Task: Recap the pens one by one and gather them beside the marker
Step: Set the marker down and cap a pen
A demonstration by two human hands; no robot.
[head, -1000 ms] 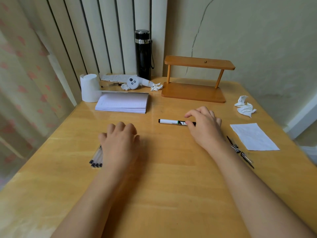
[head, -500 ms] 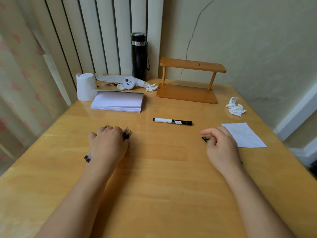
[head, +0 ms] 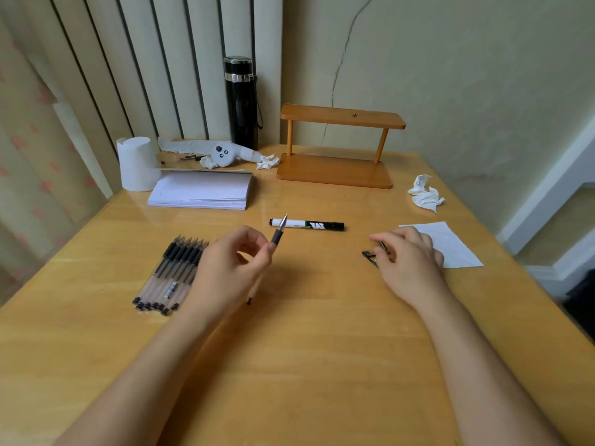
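Note:
A black-and-white marker (head: 307,224) lies across the middle of the wooden table (head: 289,365). Several uncapped clear pens (head: 172,275) lie side by side at the left, tips pointing away from me. My left hand (head: 227,272) holds one uncapped pen (head: 278,231) lifted off the table, its metal tip up and in front of the marker. My right hand (head: 407,262) rests over a small heap of black pen caps (head: 370,254) at the right, fingertips on them. Whether a cap is pinched is hidden by the fingers.
A stack of white paper (head: 201,194), a paper roll (head: 135,164), a black flask (head: 241,103) and a wooden shelf (head: 338,149) stand at the back. A crumpled tissue (head: 425,194) and a flat white sheet (head: 450,246) lie at the right near the table edge.
My left hand has lifted off the row of pens with one pen and raised it toward the marker. My right hand stays at the caps.

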